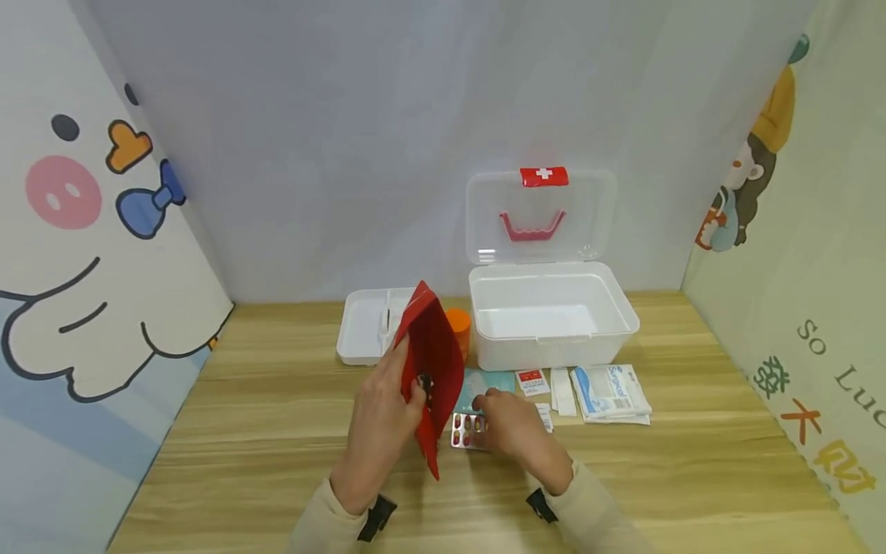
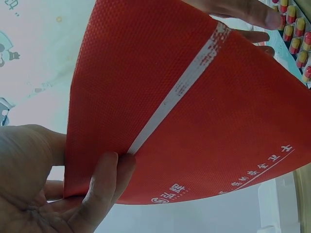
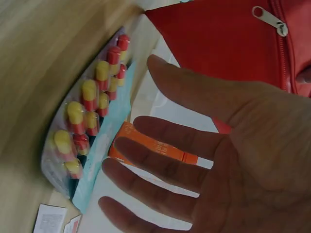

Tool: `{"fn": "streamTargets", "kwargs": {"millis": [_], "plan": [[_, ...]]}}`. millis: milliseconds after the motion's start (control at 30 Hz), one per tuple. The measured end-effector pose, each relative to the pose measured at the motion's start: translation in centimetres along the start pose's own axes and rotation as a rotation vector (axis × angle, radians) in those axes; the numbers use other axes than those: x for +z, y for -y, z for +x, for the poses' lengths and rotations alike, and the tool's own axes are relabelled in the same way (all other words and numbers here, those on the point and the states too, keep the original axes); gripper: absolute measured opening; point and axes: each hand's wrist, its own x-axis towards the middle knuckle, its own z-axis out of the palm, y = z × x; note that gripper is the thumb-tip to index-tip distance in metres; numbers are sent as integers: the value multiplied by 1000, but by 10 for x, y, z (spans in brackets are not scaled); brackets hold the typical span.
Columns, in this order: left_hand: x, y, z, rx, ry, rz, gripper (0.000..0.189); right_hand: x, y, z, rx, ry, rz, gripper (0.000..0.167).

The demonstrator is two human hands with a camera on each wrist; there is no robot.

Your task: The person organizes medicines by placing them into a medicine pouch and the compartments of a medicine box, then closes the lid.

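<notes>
My left hand (image 1: pixel 381 419) grips a red zip pouch (image 2: pixel 194 111) by its edge, fingers on one face. The pouch stands tilted above the table, its opening turned to the right in the head view. A metal zip pull (image 3: pixel 266 19) shows on it in the right wrist view. My right hand (image 3: pixel 238 155) has its fingers spread and relaxed. Nothing lies in its palm. Close to its fingertips is a blister pack (image 3: pixel 82 111) of red-and-yellow capsules, which the hand partly covers in the head view. A teal packet (image 1: pixel 497 380) lies just behind the blister pack.
A clear first-aid box (image 1: pixel 554 352) stands at the back with its lid raised. Left of it are an orange container (image 1: pixel 460 327) and a white tray (image 1: pixel 356 338). A surgical packet (image 1: pixel 612 392), white strips (image 1: pixel 564 394) and a small red-and-white sachet (image 1: pixel 532 382) lie in front.
</notes>
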Motion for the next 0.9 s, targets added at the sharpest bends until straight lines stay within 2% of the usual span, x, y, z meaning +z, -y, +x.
{"fn": "streamTargets", "kwargs": {"millis": [333, 400, 533, 600, 900], "plan": [[-2, -2, 0, -23, 11, 2, 68, 11, -3, -1, 52, 13, -79, 16], [-2, -2, 0, -30, 17, 2, 68, 13, -3, -1, 54, 28, -93, 18], [-3, -2, 1, -36, 19, 8, 68, 15, -4, 0, 63, 64, -111, 36], [-3, -2, 1, -33, 19, 7, 67, 16, -3, 0, 69, 69, -113, 39], [-3, -1, 1, -45, 28, 4, 66, 18, -1, 1, 88, 58, -86, 34]]}}
